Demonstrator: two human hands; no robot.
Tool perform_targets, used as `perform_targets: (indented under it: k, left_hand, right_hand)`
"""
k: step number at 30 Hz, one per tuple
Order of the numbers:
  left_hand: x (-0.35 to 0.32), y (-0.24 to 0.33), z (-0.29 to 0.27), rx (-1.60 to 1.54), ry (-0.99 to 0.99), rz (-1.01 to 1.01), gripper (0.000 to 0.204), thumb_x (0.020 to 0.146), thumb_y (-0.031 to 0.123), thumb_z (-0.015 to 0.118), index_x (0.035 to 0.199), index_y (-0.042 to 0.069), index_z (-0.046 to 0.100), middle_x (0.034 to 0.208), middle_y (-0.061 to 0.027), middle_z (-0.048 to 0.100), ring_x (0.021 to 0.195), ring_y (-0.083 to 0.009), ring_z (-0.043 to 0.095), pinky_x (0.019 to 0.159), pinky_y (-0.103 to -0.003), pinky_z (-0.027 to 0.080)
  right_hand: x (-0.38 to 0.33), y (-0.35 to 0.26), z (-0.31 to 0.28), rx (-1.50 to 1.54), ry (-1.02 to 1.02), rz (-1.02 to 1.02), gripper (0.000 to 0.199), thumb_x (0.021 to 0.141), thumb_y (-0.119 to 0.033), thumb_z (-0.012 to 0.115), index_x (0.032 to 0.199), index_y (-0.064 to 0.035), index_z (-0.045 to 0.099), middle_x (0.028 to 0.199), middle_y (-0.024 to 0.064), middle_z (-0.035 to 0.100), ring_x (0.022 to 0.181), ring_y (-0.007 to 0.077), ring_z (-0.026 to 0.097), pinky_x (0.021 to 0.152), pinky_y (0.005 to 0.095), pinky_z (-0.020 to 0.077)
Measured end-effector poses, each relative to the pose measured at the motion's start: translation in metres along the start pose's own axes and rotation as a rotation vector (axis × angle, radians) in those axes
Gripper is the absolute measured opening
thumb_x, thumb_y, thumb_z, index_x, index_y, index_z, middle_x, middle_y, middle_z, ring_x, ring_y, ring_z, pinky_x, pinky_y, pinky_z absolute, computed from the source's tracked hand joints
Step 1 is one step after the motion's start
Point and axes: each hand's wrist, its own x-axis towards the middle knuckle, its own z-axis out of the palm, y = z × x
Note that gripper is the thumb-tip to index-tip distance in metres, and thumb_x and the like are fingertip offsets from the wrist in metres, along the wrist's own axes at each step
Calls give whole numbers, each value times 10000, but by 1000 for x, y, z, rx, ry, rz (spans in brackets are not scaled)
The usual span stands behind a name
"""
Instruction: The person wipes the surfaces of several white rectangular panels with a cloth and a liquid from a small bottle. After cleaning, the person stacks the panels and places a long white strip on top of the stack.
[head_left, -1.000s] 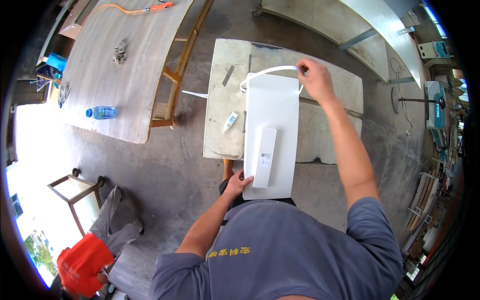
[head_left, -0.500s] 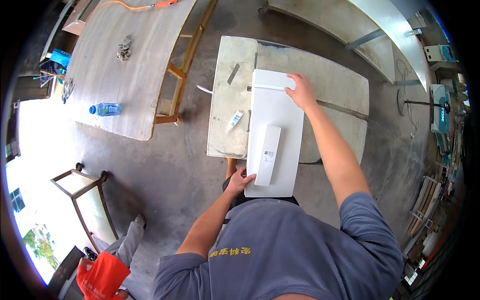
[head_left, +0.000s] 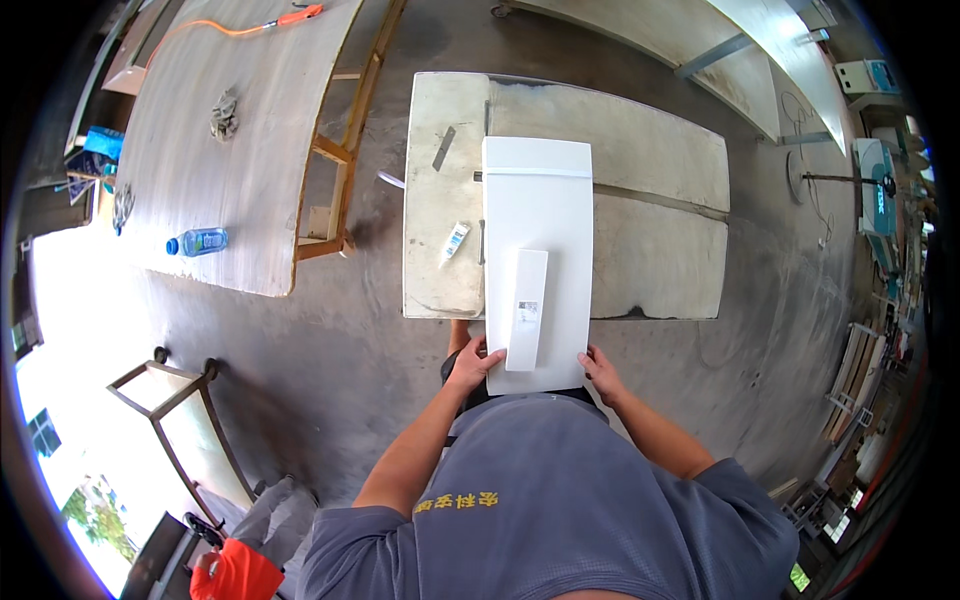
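Note:
A long white panel [head_left: 565, 225] lies over the worktable [head_left: 660, 265], its near end reaching past the table edge to my waist. On top of it rests a narrow white piece [head_left: 528, 285] with a small printed label. My left hand [head_left: 473, 363] grips the panel's left edge near that end, thumb on top, close to the narrow piece. At the opposite edge, my right hand [head_left: 603, 376] holds the panel the same way, its other fingers partly hidden beneath. A small white tube [head_left: 455, 242] and a dark flat strip [head_left: 444, 148] lie on the table left of the panel.
A larger table [head_left: 240, 170] at the left bears a water bottle [head_left: 198, 242], a crumpled grey cloth [head_left: 224, 115] and an orange hose [head_left: 215, 24]. A wheeled frame cart [head_left: 165, 390] stands lower left, near a person in orange [head_left: 240, 572]. A white-topped bench [head_left: 640, 40] is far right.
My right hand has left the panel's far right corner and come back to its near right edge. The panel now lies straighter. My left hand keeps its hold.

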Motion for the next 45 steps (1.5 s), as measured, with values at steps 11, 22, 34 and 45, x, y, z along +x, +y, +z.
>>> perform_targets:
  k: [11, 22, 34, 45]
  left_hand:
    - [19, -35, -13, 42, 129, 127, 803, 888, 317, 735, 1492, -13, 321, 1441, -177, 492, 1321, -286, 482, 1099, -391, 389]
    - [-9, 101, 54, 899, 304, 631, 903, 742, 310, 832, 1489, 87, 377, 1558, -207, 274, 1448, -423, 232, 1173, -526, 238]
    - [-13, 84, 45, 1396, -532, 753, 774, 725, 76, 654, 1459, 239, 469, 1625, -25, 275, 1535, -296, 102, 1238, -556, 26]
    - [-73, 8, -7, 557, 200, 132, 446, 771, 207, 829, 1106, 23, 600, 967, -69, 624, 723, -164, 564, 699, -323, 512]
  right_hand:
    - [-7, -11, 11, 99, -34, -36, 795, 955, -424, 636, 1526, -14, 266, 1431, 217, 491, 1314, 277, 481, 1104, 397, 370]
    - [-4, -6, 16, 130, -6, -74, 673, 1027, -453, 481, 1502, 2, 338, 1397, 137, 526, 1276, 210, 498, 1094, 334, 365]
    - [-18, -21, 10, 461, -171, 88, 750, 993, -672, 306, 1512, -135, 380, 1508, 84, 456, 1382, 246, 402, 1122, 439, 290]
    - [-40, -34, -9, -361, 246, -385, 718, 777, -220, 814, 1397, -35, 503, 1166, 88, 611, 997, 190, 613, 857, 320, 515]
